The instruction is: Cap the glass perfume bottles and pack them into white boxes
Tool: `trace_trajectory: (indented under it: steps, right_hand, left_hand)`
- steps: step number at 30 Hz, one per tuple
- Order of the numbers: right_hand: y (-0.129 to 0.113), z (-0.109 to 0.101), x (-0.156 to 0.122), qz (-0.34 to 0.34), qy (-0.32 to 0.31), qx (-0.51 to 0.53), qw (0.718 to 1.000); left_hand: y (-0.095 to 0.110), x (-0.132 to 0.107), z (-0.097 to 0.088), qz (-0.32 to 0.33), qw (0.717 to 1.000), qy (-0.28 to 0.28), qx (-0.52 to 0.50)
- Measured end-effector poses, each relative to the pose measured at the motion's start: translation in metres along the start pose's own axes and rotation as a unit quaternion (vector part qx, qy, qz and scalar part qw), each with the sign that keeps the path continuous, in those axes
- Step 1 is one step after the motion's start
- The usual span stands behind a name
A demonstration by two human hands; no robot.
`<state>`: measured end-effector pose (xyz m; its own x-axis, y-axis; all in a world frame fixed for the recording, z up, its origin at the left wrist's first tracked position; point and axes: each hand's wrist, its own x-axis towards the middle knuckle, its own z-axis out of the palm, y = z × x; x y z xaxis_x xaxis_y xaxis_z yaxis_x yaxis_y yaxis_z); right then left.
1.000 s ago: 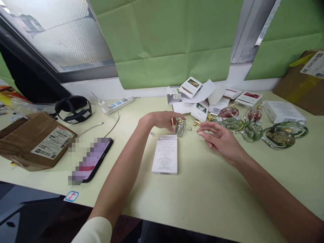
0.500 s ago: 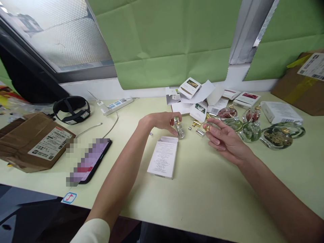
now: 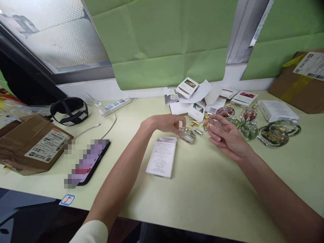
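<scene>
My left hand (image 3: pixel 167 122) pinches a small clear glass bottle (image 3: pixel 188 135) with a gold neck, which rests on the pale green table (image 3: pixel 207 189). My right hand (image 3: pixel 225 135) hovers just right of it, palm up, fingers curled around a small gold cap (image 3: pixel 208 124). A white box (image 3: pixel 162 157) with printed text lies flat just in front of my left hand. Small gold and silver tubes (image 3: pixel 196 127) lie between the two hands.
Several round glass bottles (image 3: pixel 274 135) stand at the right, behind a heap of white cartons (image 3: pixel 194 98). A phone (image 3: pixel 87 162), a brown parcel (image 3: pixel 32 143), a black headset (image 3: pixel 68 109) and a power strip (image 3: pixel 116 105) lie at the left. Another parcel (image 3: pixel 301 81) sits far right.
The clear bottle, upright in my left fingers before, now lies turned broadside on the table, further right. My right hand has drawn closer to it with the gold cap.
</scene>
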<state>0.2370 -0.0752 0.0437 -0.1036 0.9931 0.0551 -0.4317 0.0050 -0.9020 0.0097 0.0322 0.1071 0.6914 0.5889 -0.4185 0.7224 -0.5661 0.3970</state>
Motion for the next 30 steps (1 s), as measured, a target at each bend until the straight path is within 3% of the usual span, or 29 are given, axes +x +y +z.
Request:
trace_trajectory:
  steps: [6,11,14,17,20,24,30]
  right_hand:
    - [0.004,-0.004,0.003,-0.063,0.033,-0.069,0.995]
    - [0.009,-0.006,0.005,-0.071,0.036,-0.098,0.992]
    - [0.008,-0.006,0.006,-0.082,0.041,-0.116,0.989]
    - [0.006,-0.003,0.005,-0.129,0.053,-0.148,0.979]
    - [0.005,0.004,0.001,-0.208,0.068,-0.209,0.953]
    - [0.007,0.014,-0.007,-0.313,0.099,-0.31,0.892]
    - [0.013,0.013,-0.01,-0.365,0.087,-0.378,0.847]
  left_hand:
    - [0.015,0.002,0.006,0.031,0.999,-0.024,-0.003]
    - [0.024,-0.001,0.006,0.028,0.999,-0.018,0.006]
    - [0.029,-0.006,0.001,0.053,0.998,0.02,-0.003]
    - [0.036,-0.012,-0.003,0.122,0.987,0.091,-0.05]
    - [0.044,-0.015,-0.003,0.19,0.963,0.14,-0.128]
    - [0.05,-0.014,0.001,0.236,0.943,0.14,-0.189]
    - [0.053,-0.01,0.004,0.253,0.928,0.149,-0.23]
